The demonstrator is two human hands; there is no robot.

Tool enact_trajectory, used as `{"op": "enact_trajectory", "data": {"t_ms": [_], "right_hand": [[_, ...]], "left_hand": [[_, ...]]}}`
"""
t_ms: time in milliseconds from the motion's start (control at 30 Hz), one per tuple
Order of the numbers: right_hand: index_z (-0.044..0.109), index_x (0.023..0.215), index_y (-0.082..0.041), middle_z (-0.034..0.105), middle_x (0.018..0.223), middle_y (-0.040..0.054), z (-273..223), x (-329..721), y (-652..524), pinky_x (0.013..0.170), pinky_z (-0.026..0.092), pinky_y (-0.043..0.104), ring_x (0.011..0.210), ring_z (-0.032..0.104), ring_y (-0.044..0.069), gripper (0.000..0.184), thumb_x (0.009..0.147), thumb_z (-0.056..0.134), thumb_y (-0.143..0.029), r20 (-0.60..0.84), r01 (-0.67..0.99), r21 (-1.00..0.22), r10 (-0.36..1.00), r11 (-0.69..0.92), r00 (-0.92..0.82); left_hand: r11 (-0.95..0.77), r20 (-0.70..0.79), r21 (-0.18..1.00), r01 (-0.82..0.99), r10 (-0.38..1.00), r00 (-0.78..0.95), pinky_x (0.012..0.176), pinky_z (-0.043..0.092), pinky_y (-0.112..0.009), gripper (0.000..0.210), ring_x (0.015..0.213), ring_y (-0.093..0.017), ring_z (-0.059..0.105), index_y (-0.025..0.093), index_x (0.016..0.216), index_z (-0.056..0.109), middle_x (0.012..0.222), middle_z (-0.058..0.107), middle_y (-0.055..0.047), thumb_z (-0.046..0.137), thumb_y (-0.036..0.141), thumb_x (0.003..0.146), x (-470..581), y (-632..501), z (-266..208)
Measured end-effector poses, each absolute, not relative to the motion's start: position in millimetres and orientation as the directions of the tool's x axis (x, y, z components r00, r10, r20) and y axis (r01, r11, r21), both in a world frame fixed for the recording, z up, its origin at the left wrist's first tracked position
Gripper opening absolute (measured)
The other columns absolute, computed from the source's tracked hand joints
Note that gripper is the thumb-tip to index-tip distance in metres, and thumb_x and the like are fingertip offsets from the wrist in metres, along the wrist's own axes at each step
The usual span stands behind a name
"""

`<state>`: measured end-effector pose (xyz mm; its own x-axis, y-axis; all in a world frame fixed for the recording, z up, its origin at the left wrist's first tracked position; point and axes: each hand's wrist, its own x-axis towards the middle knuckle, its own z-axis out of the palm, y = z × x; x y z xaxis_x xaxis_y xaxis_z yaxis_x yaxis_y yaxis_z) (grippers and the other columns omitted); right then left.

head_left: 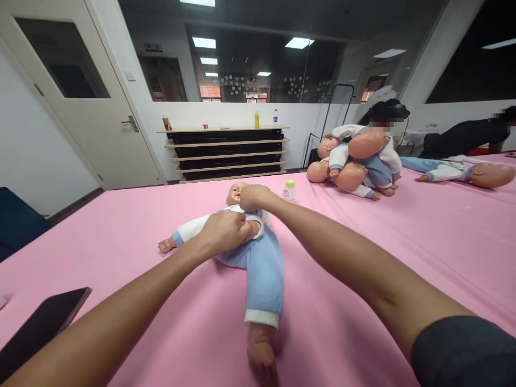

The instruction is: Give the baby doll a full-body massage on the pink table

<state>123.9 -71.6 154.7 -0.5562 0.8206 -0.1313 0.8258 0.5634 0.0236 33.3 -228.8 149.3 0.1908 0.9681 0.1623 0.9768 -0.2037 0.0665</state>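
Note:
A baby doll (264,269) in a light-blue and white outfit lies on its back across the pink-covered table, its head away from me and one leg pointing towards me. My left hand (226,230) is closed at the doll's chest, gripping its clothing beside a white-edged opening (259,224). Just beyond it, my right hand (255,198) forms a closed grip by the doll's head (235,192), covering part of it. White cloth shows below the right hand, but its fingertips and exact hold are hidden. The doll's white-sleeved arm (193,228) stretches out to the left.
A small bottle with a green cap (289,190) stands right of the doll's head. Several dolls (350,161) are piled farther right, near a person; another doll (463,171) lies beyond. A dark phone (44,328) rests at the near left of the pink table (346,328).

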Motion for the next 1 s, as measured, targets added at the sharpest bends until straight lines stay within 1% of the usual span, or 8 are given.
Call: {"op": "enact_trajectory", "data": {"t_ms": [167,267,367,467,600,667,833,1000], "right_hand": [[0.072,0.086,-0.017,0.070,0.082,0.0101,143.9,132.1,-78.2,0.066,0.044,0.026,0.084,0.066,0.026,0.022,0.069,0.071,-0.031,-0.122,0.844,-0.006,0.838,0.536,-0.532],[0.071,0.080,-0.014,0.069,0.072,0.0098,155.2,147.4,-77.4,0.063,0.042,0.025,0.080,0.066,0.025,0.021,0.069,0.071,-0.032,-0.118,0.844,-0.004,0.838,0.537,-0.533],[0.071,0.078,-0.010,0.068,0.069,0.0121,168.6,177.2,-68.7,0.058,0.039,0.026,0.071,0.064,0.023,0.021,0.070,0.068,-0.030,-0.045,0.895,-0.036,0.894,0.445,-0.446],[0.070,0.076,-0.008,0.067,0.067,0.0132,169.2,225.0,-52.9,0.054,0.037,0.026,0.060,0.060,0.019,0.022,0.075,0.060,-0.029,0.028,0.936,-0.178,0.952,0.304,-0.304],[0.066,0.067,-0.010,0.064,0.059,0.0099,132.4,284.1,-40.3,0.049,0.037,0.025,0.048,0.054,0.014,0.027,0.080,0.050,-0.027,-0.003,0.871,-0.467,0.985,0.150,-0.171],[0.065,0.066,-0.010,0.062,0.056,0.0091,104.3,300.0,-41.4,0.048,0.037,0.024,0.046,0.052,0.013,0.028,0.081,0.046,-0.025,-0.018,0.852,-0.515,0.992,0.099,-0.126],[0.063,0.066,-0.011,0.060,0.052,0.0090,57.3,309.6,-49.8,0.048,0.037,0.025,0.045,0.051,0.014,0.031,0.084,0.040,-0.021,-0.015,0.858,-0.511,0.998,0.047,-0.063],[0.064,0.063,-0.011,0.063,0.059,0.0112,82.5,305.2,-40.7,0.054,0.038,0.025,0.056,0.057,0.016,0.029,0.082,0.044,-0.022,0.034,0.880,-0.470,0.998,0.067,-0.057]], "left_hand": [[-0.217,0.222,0.111,0.970,0.957,0.189,0.058,0.031,-0.030,0.034,0.065,-0.020,0.058,0.018,0.071,0.063,0.073,0.067,-0.008,0.039,0.037,0.085,35.5,-221.6,128.0],[-0.196,0.206,0.207,0.958,0.967,0.153,0.057,0.031,-0.029,0.030,0.062,-0.018,0.056,0.019,0.067,0.062,0.068,0.064,-0.005,0.042,0.035,0.083,26.2,-236.8,144.6],[-0.181,0.187,0.292,0.939,0.974,0.130,0.055,0.031,-0.027,0.033,0.057,-0.015,0.053,0.020,0.063,0.058,0.062,0.062,-0.001,0.040,0.035,0.086,8.4,-270.7,166.2],[-0.098,0.132,0.296,0.950,0.989,0.061,0.056,0.030,-0.028,0.037,0.056,-0.014,0.052,0.022,0.064,0.057,0.062,0.061,0.002,0.039,0.042,0.089,-13.2,-319.9,172.0],[0.051,-0.060,0.289,0.956,0.998,-0.035,0.058,0.030,-0.030,0.047,0.056,-0.016,0.052,0.021,0.066,0.051,0.062,0.059,0.001,0.030,0.054,0.092,-31.7,-378.6,141.8],[0.097,-0.146,0.315,0.944,0.988,-0.053,0.059,0.031,-0.030,0.048,0.058,-0.017,0.053,0.021,0.067,0.049,0.063,0.059,0.000,0.026,0.054,0.093,-33.2,-394.9,119.1],[0.135,-0.180,0.293,0.947,0.980,-0.084,0.057,0.028,-0.030,0.039,0.057,-0.018,0.054,0.021,0.069,0.050,0.061,0.059,-0.002,0.028,0.043,0.093,-23.7,-402.3,86.6],[0.120,-0.173,0.302,0.946,0.982,-0.069,0.057,0.029,-0.029,0.038,0.057,-0.017,0.055,0.021,0.067,0.052,0.061,0.061,-0.001,0.031,0.040,0.092,-28.9,-392.7,101.3]]}}
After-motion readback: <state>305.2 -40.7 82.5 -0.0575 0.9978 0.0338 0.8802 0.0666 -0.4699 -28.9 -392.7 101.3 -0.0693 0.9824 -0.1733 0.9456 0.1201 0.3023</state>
